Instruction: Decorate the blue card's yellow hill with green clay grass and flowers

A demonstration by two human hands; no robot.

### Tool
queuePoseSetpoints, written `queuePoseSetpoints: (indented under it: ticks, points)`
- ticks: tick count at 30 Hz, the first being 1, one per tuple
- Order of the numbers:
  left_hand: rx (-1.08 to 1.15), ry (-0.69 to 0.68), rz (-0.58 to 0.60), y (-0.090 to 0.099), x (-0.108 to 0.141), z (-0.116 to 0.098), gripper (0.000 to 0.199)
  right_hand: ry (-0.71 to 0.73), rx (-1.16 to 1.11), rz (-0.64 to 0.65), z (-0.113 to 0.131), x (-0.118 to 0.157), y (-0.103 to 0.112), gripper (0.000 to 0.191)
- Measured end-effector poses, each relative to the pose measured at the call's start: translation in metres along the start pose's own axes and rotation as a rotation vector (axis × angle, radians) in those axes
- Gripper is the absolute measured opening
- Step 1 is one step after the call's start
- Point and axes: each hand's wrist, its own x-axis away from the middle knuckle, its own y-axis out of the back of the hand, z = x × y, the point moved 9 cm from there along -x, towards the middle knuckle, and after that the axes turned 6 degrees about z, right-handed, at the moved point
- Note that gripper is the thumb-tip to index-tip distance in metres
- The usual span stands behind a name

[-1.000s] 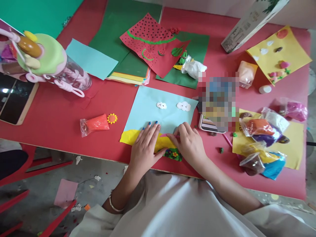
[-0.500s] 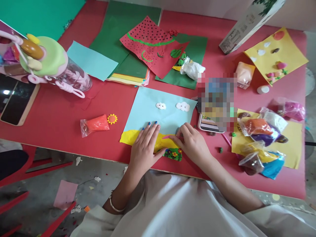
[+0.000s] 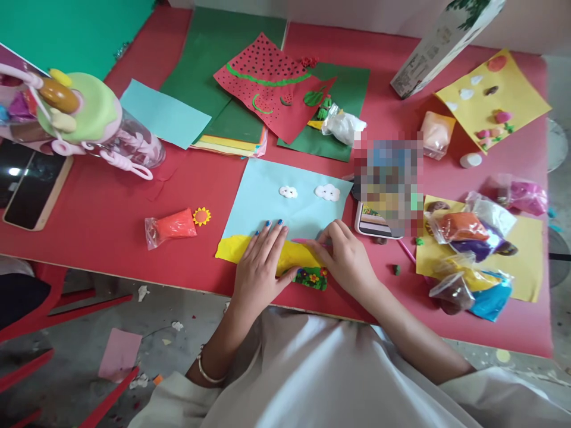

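A light blue sheet of paper (image 3: 259,196) lies before me with two white clay clouds (image 3: 327,192) on it. Yellow clay (image 3: 228,248) is spread in a band along its lower edge. My left hand (image 3: 263,261) rests flat on the paper and yellow clay, fingers stretched out. My right hand (image 3: 345,252) pinches a thin pink modelling tool (image 3: 301,241), whose tip lies at the band's upper edge. Below the band is a green clay patch with small flowers (image 3: 314,278), partly covered by my left thumb.
A sunflower piece (image 3: 201,216) and a packet of orange-red clay (image 3: 172,227) lie left. To the right are a phone (image 3: 379,228), partly blurred, and several clay packets (image 3: 464,229). A bottle (image 3: 140,139) stands left; watermelon art (image 3: 267,71) and a tall box (image 3: 437,53) are behind.
The view has shifted slightly. My left hand stays flat in place, and my right hand with the pink tool has barely moved along the yellow band's upper edge.
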Motion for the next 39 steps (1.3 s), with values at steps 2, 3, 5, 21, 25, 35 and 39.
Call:
queuePoseSetpoints:
  ticks: [2, 3, 5, 21, 25, 35, 39]
  points:
    - [-0.001, 0.001, -0.003, 0.000, 0.000, 0.000, 0.072, -0.021, -0.084, 0.002, -0.004, 0.000, 0.004, 0.030]
    - [-0.001, 0.002, -0.005, 0.000, 0.000, 0.000, 0.073, -0.021, -0.109, 0.015, -0.005, -0.001, 0.005, 0.031]
    - [0.000, 0.000, -0.011, 0.001, 0.000, 0.000, 0.073, -0.004, -0.132, 0.073, -0.004, -0.002, 0.004, 0.032]
    - [-0.003, -0.153, -0.048, 0.010, -0.003, -0.013, 0.040, -0.018, -0.235, -0.057, -0.016, 0.005, 0.021, 0.024]
    - [-0.054, -0.194, -0.021, 0.007, -0.007, -0.016, 0.035, -0.040, -0.262, -0.036, -0.017, 0.004, 0.015, 0.022]
    - [0.019, -0.199, -0.088, 0.011, -0.002, -0.015, 0.048, -0.090, -0.258, 0.015, -0.021, 0.015, 0.014, 0.008]
    - [0.070, -0.135, -0.064, 0.010, -0.006, -0.008, 0.056, 0.004, -0.116, -0.032, -0.010, 0.024, 0.016, 0.010]
